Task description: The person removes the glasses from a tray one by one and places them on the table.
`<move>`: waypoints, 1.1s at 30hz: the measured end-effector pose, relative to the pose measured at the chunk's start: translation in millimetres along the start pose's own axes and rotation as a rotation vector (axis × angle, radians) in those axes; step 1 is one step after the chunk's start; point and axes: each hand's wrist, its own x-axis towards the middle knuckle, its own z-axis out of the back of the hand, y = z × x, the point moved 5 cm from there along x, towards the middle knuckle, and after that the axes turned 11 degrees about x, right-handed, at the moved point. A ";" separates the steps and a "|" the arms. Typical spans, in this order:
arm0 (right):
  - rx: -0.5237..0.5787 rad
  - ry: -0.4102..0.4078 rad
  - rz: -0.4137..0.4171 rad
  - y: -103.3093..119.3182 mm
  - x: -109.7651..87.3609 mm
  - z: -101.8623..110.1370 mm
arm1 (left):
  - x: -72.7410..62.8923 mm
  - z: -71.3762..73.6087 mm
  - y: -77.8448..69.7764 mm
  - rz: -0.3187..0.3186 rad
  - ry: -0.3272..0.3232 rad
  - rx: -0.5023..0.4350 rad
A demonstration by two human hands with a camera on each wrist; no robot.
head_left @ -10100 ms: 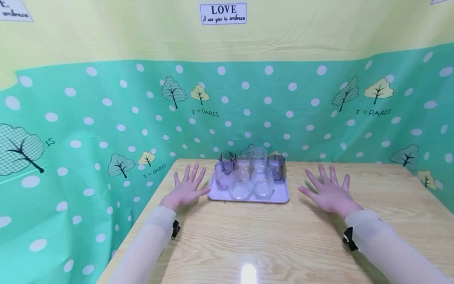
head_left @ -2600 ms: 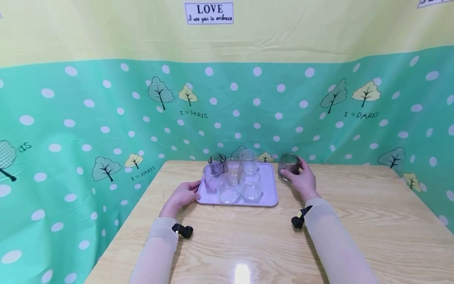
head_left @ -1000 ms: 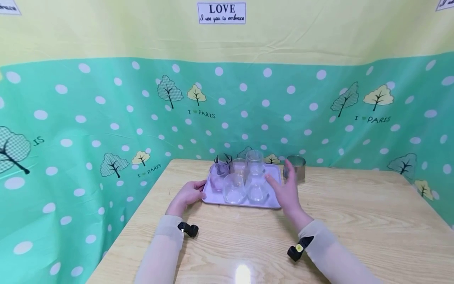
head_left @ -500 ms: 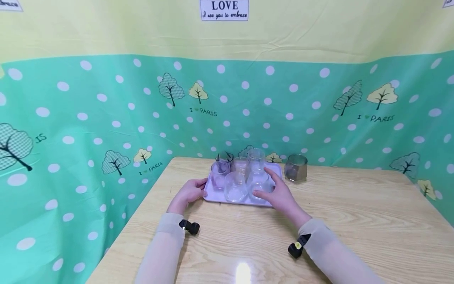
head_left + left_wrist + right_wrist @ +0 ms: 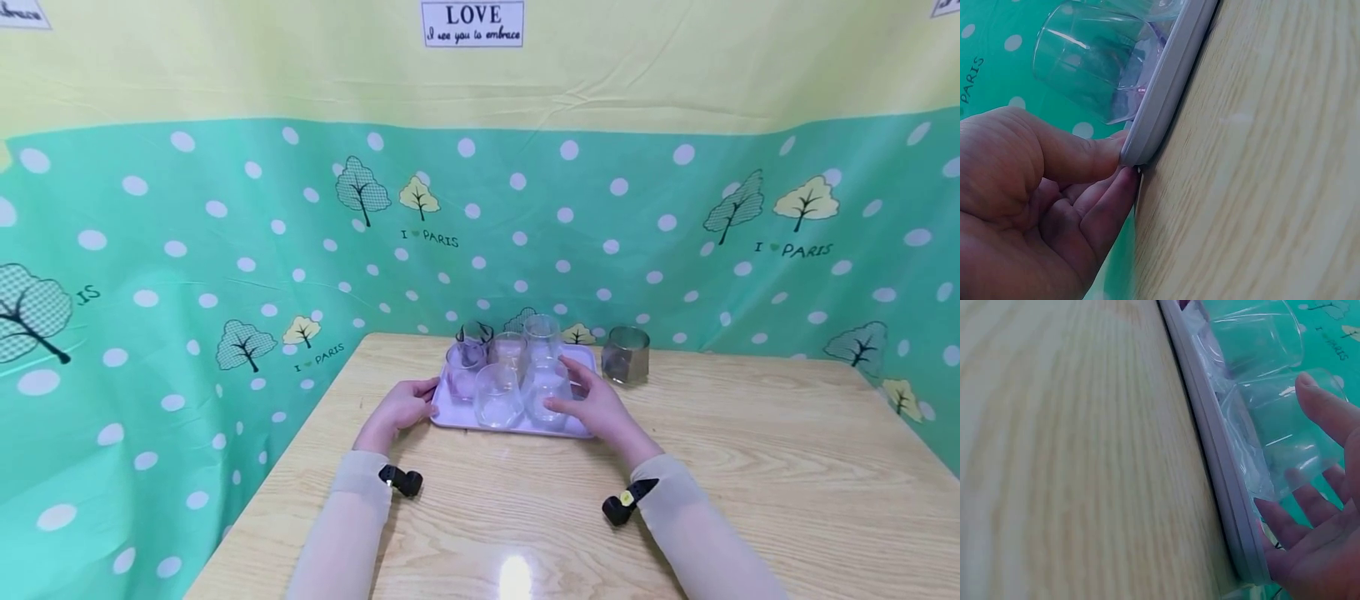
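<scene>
My left hand (image 5: 401, 406) pinches the left edge of a lilac tray (image 5: 446, 414); in the left wrist view, the thumb lies on top of the rim (image 5: 1163, 87) with fingers under it. My right hand (image 5: 598, 410) grips a clear glass (image 5: 538, 407) at the tray's front right. The right wrist view shows the thumb along that glass (image 5: 1272, 419) and the fingers round its far side. To its left stands another clear glass (image 5: 497, 400). A smoky dark glass (image 5: 626, 357) stands on the table, right of the tray.
More glasses crowd the tray: a purple-tinted one (image 5: 460, 382), a dark-marked one (image 5: 476, 346), a pinkish one (image 5: 509, 346) and a tall clear one (image 5: 542, 332). The wooden table (image 5: 465, 508) ends at a green dotted curtain (image 5: 517, 217).
Both hands were spread beside the tray at first. The smoky glass went from tray to table and was let go. My right hand then moved left and took hold of the front-right clear glass.
</scene>
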 end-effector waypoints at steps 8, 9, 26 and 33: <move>-0.049 0.023 -0.019 0.4 3.1 3.7 | 0.8 0.7 -1.7 0.007 0.010 -0.004; -0.053 0.025 -0.024 0.6 3.4 3.7 | 0.9 0.8 -1.8 0.008 0.011 -0.006; -0.044 0.042 -0.015 3.3 3.3 4.2 | 0.1 1.8 -3.1 0.001 0.023 -0.020; -0.043 0.047 -0.018 1.5 2.1 4.8 | 1.3 0.4 -1.4 -0.008 0.017 -0.011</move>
